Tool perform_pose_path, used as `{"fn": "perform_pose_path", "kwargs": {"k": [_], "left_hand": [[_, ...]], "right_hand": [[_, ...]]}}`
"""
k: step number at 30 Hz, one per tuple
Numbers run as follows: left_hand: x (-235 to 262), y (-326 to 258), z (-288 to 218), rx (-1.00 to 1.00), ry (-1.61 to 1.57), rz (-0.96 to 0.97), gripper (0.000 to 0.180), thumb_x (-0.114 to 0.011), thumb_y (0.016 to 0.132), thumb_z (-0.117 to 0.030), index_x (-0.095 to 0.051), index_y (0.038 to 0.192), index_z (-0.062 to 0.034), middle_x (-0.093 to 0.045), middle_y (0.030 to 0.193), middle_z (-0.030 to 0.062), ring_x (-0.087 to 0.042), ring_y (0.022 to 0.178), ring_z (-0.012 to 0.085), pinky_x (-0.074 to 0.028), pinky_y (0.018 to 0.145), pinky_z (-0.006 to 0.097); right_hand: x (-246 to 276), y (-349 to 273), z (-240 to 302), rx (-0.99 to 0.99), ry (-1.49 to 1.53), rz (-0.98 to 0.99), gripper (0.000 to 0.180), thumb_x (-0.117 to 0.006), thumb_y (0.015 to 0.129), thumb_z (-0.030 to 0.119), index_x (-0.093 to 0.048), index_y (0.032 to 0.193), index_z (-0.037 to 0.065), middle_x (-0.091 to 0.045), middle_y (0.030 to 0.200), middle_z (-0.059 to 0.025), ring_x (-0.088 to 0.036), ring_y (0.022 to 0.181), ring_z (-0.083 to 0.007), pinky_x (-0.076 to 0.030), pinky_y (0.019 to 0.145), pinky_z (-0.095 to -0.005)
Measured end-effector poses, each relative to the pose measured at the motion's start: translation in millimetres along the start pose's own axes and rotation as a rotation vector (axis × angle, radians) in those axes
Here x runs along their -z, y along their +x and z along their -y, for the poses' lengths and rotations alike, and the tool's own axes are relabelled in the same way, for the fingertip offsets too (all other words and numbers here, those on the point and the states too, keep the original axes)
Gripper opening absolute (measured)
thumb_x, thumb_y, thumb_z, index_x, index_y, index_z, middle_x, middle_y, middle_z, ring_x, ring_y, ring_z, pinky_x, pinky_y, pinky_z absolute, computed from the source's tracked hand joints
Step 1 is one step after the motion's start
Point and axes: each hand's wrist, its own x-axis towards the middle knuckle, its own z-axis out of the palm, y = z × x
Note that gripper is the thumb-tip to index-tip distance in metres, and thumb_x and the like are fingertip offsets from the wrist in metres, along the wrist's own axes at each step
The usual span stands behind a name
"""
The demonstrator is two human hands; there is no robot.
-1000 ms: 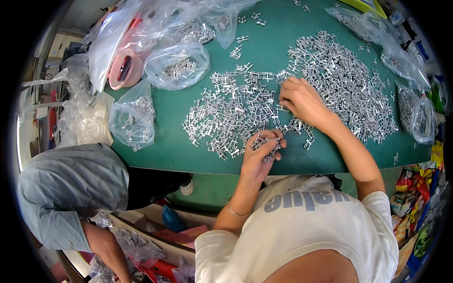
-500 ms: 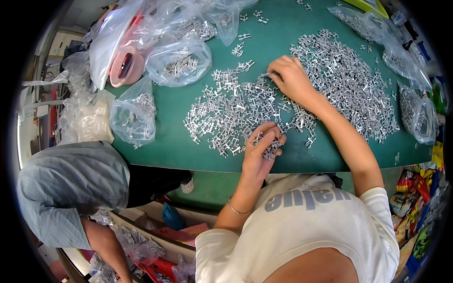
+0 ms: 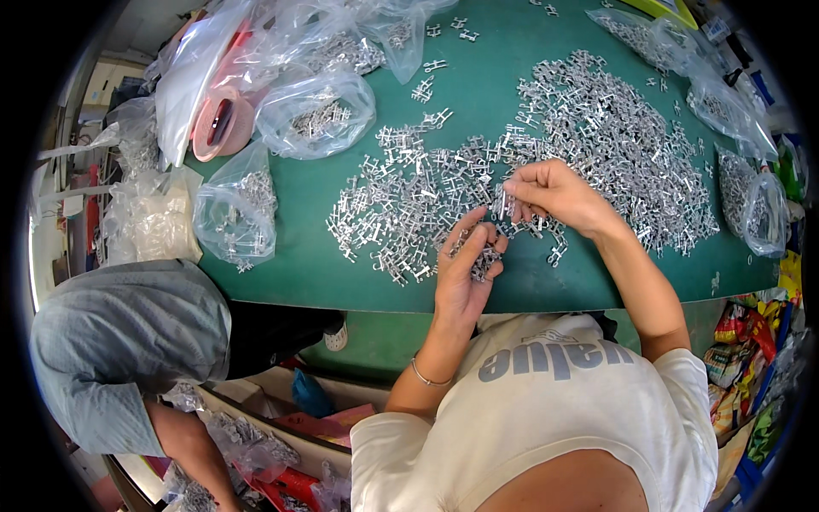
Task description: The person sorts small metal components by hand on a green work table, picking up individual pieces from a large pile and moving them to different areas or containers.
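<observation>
Several metal pieces (image 3: 485,259) are clasped by the fingers (image 3: 471,246) of the left hand (image 3: 461,275) near the tabletop's (image 3: 324,277) front edge; whether the right hand's (image 3: 561,198) are clamped cannot be told. Loose heaps (image 3: 627,162) are spread beyond; the left edge is crowded by plastic bags (image 3: 223,220).

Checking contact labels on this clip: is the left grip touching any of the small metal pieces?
Touching. The head view shows the left grip curled around a clump of small metal pieces, which sit cupped inside it.

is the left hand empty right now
No, the left hand is curled around a clump of small metal parts that shows between its thumb and fingers.
</observation>
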Motion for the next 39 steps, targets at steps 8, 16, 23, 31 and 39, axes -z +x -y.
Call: {"fn": "perform_pose_path", "kwargs": {"k": [8,16,23,31,39], "left_hand": [[-1.2,-0.1,0.4,-0.012,0.318,-0.128,0.015,-0.060,0.082,-0.011,-0.058,0.092,0.0011,-0.058,0.076,0.0065,-0.055,0.067,0.0119,-0.039,0.046,0.021],[-2.8,-3.3,-6.2,-0.132,0.425,-0.226,0.012,-0.061,0.082,-0.009,-0.060,0.085,0.0017,-0.059,0.072,0.0068,-0.056,0.065,0.0110,-0.039,0.045,0.021],[1.8,-5.3,-12.6,-0.163,0.449,-0.271,0.012,-0.061,0.081,-0.009,-0.060,0.085,0.0025,-0.059,0.070,0.0067,-0.055,0.062,0.0105,-0.039,0.044,0.021],[8.9,17.6,-61.7,-0.345,0.565,-0.317,0.014,-0.062,0.080,-0.011,-0.059,0.084,0.0015,-0.060,0.070,0.0071,-0.055,0.059,0.0109,-0.041,0.043,0.021],[15.7,89.8,-158.0,-0.532,0.500,-0.435,0.013,-0.062,0.079,-0.010,-0.057,0.081,0.0022,-0.060,0.072,0.0087,-0.058,0.059,0.0138,-0.043,0.040,0.020]], "right_hand": [[-9.3,1.4,-8.2,0.134,-0.228,-0.048,0.022,-0.056,0.085,0.020,-0.060,0.073,0.002,-0.055,0.058,-0.0016,-0.045,0.053,-0.0058,-0.035,0.049,-0.0234],[2.9,63.0,-21.6,0.595,-1.101,-0.310,0.031,-0.061,0.073,0.005,-0.056,0.103,0.005,-0.056,0.101,-0.0052,-0.048,0.098,-0.0246,-0.037,0.085,-0.0348],[5.4,40.4,-10.3,0.462,-0.666,-0.288,0.011,-0.057,0.077,0.000,-0.054,0.088,-0.001,-0.058,0.087,-0.0082,-0.056,0.079,-0.0188,-0.045,0.068,-0.0297],[-3.7,22.0,-7.7,0.166,0.223,-0.139,0.018,-0.050,0.087,0.010,-0.052,0.101,-0.001,-0.059,0.093,-0.0111,-0.057,0.080,-0.0148,-0.045,0.066,-0.0248],[-12.7,10.3,-8.5,0.095,0.158,-0.085,0.024,-0.047,0.088,0.010,-0.053,0.107,-0.004,-0.060,0.093,-0.0105,-0.056,0.074,-0.0112,-0.045,0.059,-0.0221]]}}
